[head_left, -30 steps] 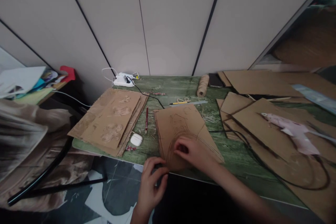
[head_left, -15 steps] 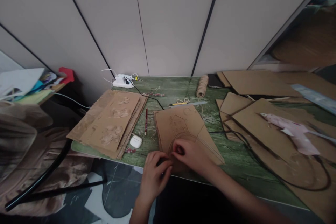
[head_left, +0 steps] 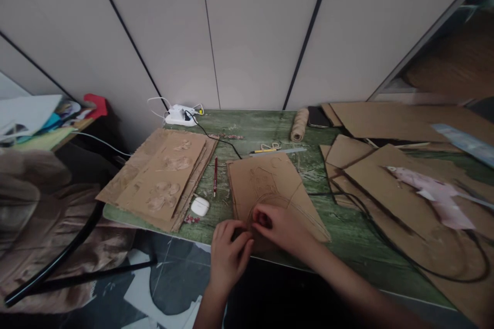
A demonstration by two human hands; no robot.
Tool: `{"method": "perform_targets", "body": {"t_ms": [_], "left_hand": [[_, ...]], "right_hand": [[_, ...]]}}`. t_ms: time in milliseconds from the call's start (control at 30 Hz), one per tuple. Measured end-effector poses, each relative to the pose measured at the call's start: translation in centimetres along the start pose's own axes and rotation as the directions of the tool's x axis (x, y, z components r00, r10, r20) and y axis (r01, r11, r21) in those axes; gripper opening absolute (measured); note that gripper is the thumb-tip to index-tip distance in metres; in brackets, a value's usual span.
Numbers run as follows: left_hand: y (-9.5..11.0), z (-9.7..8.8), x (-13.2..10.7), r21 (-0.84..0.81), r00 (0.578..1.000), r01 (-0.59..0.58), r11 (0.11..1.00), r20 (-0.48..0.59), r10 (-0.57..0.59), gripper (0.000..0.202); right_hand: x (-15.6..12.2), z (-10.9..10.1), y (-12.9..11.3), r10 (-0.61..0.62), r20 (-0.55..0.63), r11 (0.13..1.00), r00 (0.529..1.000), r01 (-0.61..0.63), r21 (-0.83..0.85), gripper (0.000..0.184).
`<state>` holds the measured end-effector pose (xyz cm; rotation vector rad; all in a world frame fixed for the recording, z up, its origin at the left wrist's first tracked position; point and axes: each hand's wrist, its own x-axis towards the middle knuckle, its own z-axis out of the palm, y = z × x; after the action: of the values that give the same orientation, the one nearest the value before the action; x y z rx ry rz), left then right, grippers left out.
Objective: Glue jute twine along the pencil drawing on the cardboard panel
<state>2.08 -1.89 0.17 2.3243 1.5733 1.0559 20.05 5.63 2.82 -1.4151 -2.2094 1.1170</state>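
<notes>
A brown cardboard sheet with a house drawn on it lies at the near edge of the green table. Thin twine runs in curves over the sheet. My right hand rests on the sheet's near part, fingers curled and pressed down on the twine. My left hand sits at the sheet's near left corner, its fingers bent and pinched at the edge, right beside the right hand. What the left fingers pinch is too small to make out.
A stack of embossed cardboard lies left, with a white earbud case and a red pencil beside it. Behind are a twine spool, a power strip and a phone. More cardboard, a black cable and a pink cut-out fill the right.
My left hand has moved up from below the table edge to the sheet's near left corner, beside the right hand. The right hand has stayed nearly in place.
</notes>
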Motion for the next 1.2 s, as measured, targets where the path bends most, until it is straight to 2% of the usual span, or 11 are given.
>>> {"method": "perform_targets", "body": {"t_ms": [333, 500, 667, 1000, 1200], "left_hand": [[-0.1, 0.4, -0.2, 0.037, 0.999, 0.031, 0.999, -0.02, -0.031, 0.018], [0.0, 0.0, 0.0, -0.055, 0.997, 0.082, 0.995, 0.002, -0.082, 0.016], [-0.1, 0.2, 0.1, -0.102, 0.987, 0.159, 0.982, -0.01, -0.161, 0.019], [0.0, 0.3, 0.3, 0.003, 0.998, 0.069, 0.998, 0.005, -0.069, 0.022], [0.1, 0.7, 0.4, 0.044, 0.996, 0.086, 0.995, 0.001, -0.086, 0.023]], "right_hand": [[0.1, 0.5, -0.2, 0.035, -0.015, 0.999, 0.999, -0.035, -0.019, 0.006], [0.1, -0.6, 0.3, 0.015, -0.002, 0.999, 1.0, -0.015, 0.051, 0.008], [0.3, -1.5, 0.4, 0.016, -0.035, 1.0, 0.999, -0.017, -0.02, 0.007], [0.9, -1.3, -0.8, 0.059, -0.04, 0.99, 0.997, -0.064, -0.126, 0.005], [1.0, -0.8, -0.8, 0.069, -0.08, 0.988, 0.994, -0.079, -0.135, 0.007]]}}
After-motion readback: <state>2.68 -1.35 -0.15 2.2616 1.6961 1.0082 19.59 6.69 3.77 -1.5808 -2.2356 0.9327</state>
